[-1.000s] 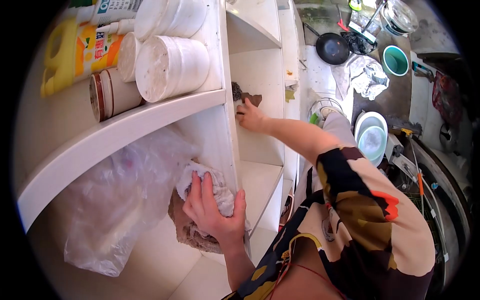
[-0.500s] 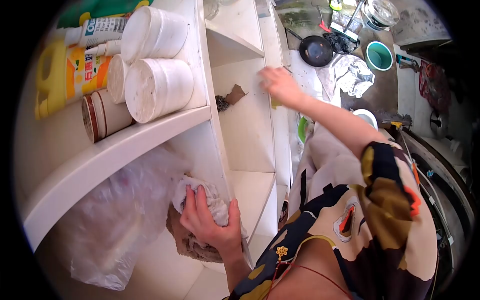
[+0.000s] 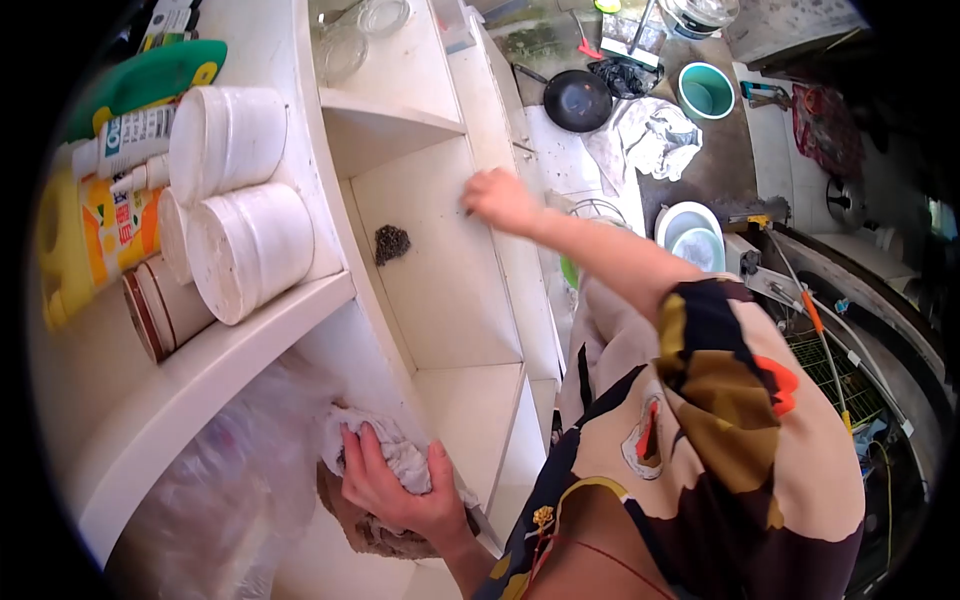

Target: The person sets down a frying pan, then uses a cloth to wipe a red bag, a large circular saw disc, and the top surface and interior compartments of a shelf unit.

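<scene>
My left hand (image 3: 395,490) is closed over a crumpled white rag (image 3: 385,445), pressed near the cabinet's upright divider. Under it is a rough brown cloth-like piece (image 3: 365,525), partly hidden by my hand. My right hand (image 3: 500,200) has its fingers curled at the outer edge of the open compartment (image 3: 440,270). A small dark bit shows by its fingertips, but what it holds is hidden. Inside that compartment lies a dark steel-wool scrubber (image 3: 391,243), left of my right hand and apart from it.
White tubs (image 3: 250,250) and a yellow jug (image 3: 75,260) stand on the left shelf, above a clear plastic bag (image 3: 220,470). Glass jars (image 3: 345,50) sit at the top. Beyond are a black pan (image 3: 578,100), a green bucket (image 3: 706,90) and white basins (image 3: 690,235).
The view has shifted. The brown scrap beside the scrubber is gone from the compartment. My right hand, blurred with fingers reaching before, is now curled. My left hand keeps the rag.
</scene>
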The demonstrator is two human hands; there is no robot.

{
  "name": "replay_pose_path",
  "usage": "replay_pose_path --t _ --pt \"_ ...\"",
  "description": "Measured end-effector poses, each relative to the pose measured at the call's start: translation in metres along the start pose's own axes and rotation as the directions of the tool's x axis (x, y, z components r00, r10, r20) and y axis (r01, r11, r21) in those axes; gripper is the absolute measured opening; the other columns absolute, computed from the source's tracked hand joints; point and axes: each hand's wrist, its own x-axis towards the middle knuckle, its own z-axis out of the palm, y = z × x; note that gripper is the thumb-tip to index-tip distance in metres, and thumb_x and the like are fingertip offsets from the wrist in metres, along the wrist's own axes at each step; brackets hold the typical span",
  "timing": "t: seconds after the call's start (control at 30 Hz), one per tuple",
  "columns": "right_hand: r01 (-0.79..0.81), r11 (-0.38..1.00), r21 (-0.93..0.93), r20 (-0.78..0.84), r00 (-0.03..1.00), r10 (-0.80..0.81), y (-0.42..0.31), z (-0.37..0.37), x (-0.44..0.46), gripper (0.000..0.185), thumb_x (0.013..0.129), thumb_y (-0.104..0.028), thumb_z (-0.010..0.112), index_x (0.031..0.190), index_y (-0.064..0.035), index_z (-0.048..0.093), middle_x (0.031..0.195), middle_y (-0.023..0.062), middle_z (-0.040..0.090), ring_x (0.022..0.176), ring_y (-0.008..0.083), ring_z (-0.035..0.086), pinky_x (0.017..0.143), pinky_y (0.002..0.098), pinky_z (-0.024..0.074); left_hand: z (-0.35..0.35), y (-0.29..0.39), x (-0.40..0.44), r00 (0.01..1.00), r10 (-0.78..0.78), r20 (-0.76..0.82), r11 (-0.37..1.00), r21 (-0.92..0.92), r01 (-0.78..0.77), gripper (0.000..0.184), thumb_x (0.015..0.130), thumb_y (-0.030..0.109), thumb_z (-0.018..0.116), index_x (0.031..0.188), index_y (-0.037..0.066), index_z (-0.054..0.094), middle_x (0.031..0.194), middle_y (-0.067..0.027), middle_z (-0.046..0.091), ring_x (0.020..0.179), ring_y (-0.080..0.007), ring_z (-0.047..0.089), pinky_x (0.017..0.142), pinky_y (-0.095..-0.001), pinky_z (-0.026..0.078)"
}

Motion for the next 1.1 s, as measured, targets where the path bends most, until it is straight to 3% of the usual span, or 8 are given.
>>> replay_pose_path --t 0.2,0.4,0.5,0.6,0.7,0.9,1.0,1.1 --pt "-0.447 0.822 -0.353 -0.260 0.891 0.373 0.096 -0.069 -0.031 0.039 0.070 -0.015 0.073 0.107 -0.0094 0.066 0.120 0.0083 0.060 0.116 0.0309 0.053 0.086 0.0488 0.0434 0.000 -0.001 0.001 1.000 0.008 0.013 1.000 0.009 -0.008 0.062 0.076 0.020 0.073 0.132 0.000 0.055 0.140 -0.0187 0.052 0.121 -0.0388 0.047 0.104 -0.0501 0.035" --pt "-0.038 0.998 0.044 -0.269 0.962 0.049 0.070 -0.094 0.076 0.053 0.075 -0.022 0.078 0.123 -0.0108 0.060 0.128 0.0048 0.058 0.120 0.0278 0.053 0.096 0.0435 0.0458 0.002 -0.004 -0.001 1.000 0.010 0.019 0.999 0.034 -0.011 0.062 0.081 0.028 0.072 0.133 -0.001 0.054 0.140 -0.0200 0.052 0.122 -0.0395 0.047 0.104 -0.0506 0.035" --pt "0.035 0.989 0.141 -0.213 0.977 -0.004 0.052 -0.088 0.113 0.040 0.077 -0.026 0.078 0.112 -0.0115 0.065 0.120 0.0049 0.063 0.116 0.0285 0.055 0.093 0.0431 0.0482 0.001 -0.005 -0.003 1.000 0.014 0.028 0.999 0.046 -0.015 0.062 0.083 0.031 0.070 0.133 -0.002 0.054 0.140 -0.0205 0.052 0.123 -0.0394 0.046 0.105 -0.0509 0.035" --pt "-0.065 0.993 0.097 0.096 0.994 0.056 0.057 -0.085 0.128 0.028 0.079 -0.030 0.076 0.096 -0.0093 0.067 0.103 0.0086 0.068 0.104 0.0306 0.062 0.085 0.0437 0.0515 0.001 -0.007 -0.003 1.000 0.012 0.024 0.997 0.071 -0.013 0.064 0.084 0.038 0.069 0.132 -0.002 0.055 0.139 -0.0222 0.052 0.121 -0.0407 0.047 0.104 -0.0518 0.035" --pt "-0.047 0.983 0.176 0.030 0.999 0.042 0.060 -0.082 0.128 0.029 0.080 -0.035 0.074 0.085 -0.0072 0.066 0.084 0.0128 0.069 0.084 0.0346 0.067 0.075 0.0470 0.0529 0.000 -0.007 -0.006 1.000 -0.007 0.027 0.996 0.090 0.004 0.067 0.086 0.047 0.068 0.131 -0.002 0.055 0.138 -0.0237 0.052 0.118 -0.0422 0.048 0.102 -0.0526 0.036" --pt "-0.344 0.917 0.204 -0.140 0.917 0.375 0.029 -0.060 0.118 0.028 0.072 -0.036 0.079 0.078 -0.0113 0.068 0.083 0.0107 0.067 0.085 0.0335 0.066 0.074 0.0461 0.0544 -0.002 -0.008 0.001 0.995 0.100 -0.014 0.983 0.154 -0.097 0.056 0.088 0.037 0.067 0.126 -0.003 0.060 0.125 -0.0221 0.059 0.116 -0.0405 0.052 0.099 -0.0520 0.040" --pt "-0.365 0.878 0.311 -0.267 0.852 0.450 0.016 -0.056 0.113 0.026 0.068 -0.028 0.082 0.077 -0.0085 0.068 0.087 0.0074 0.065 0.091 0.0311 0.064 0.076 0.0448 0.0533 -0.005 0.000 0.002 0.992 0.123 0.023 0.973 0.192 -0.125 0.050 0.088 0.025 0.066 0.129 -0.003 0.056 0.135 -0.0214 0.053 0.122 -0.0376 0.050 0.105 -0.0502 0.038" --pt "-0.339 0.871 0.355 -0.288 0.847 0.447 0.016 -0.058 0.111 0.026 0.068 -0.028 0.082 0.079 -0.0085 0.068 0.087 0.0062 0.064 0.091 0.0300 0.063 0.076 0.0443 0.0529 -0.003 0.005 0.007 0.992 0.118 -0.050 0.983 0.150 -0.110 0.056 0.084 0.034 0.074 0.125 -0.002 0.060 0.125 -0.0222 0.060 0.113 -0.0385 0.056 0.099 -0.0521 0.041"
